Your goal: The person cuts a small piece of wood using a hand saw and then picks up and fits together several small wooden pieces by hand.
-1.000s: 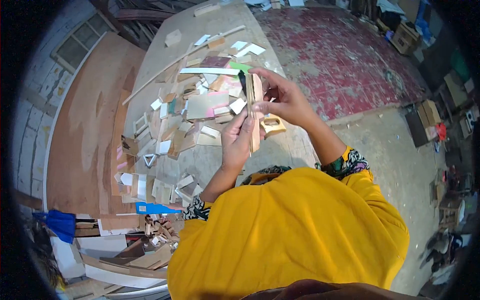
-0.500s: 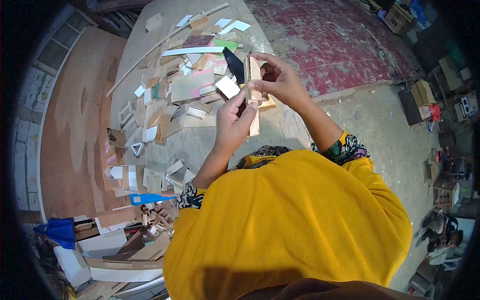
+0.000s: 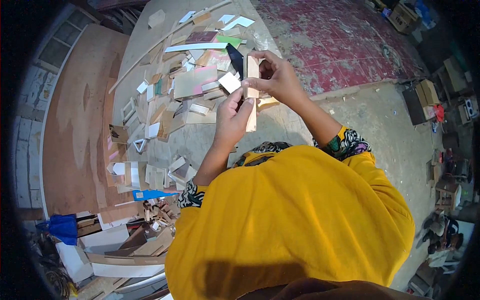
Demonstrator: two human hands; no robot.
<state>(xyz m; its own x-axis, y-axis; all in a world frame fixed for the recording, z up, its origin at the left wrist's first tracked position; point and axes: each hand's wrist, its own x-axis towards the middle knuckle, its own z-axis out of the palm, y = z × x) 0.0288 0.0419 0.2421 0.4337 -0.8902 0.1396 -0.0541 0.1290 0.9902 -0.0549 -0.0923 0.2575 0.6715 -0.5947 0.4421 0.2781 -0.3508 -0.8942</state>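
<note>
Upright wood strip pinched by left hand below, right hand above; best gripped firmly, edges aligned, over scrap-strewn table.

- Two hands of mine: left and right, both up.
- One wood strip gripped between them; I can't tell if it is a single piece.
- One worktable.
- Scraps on it: too many to count.
- One blue scrap.
- One white triangle.
</note>
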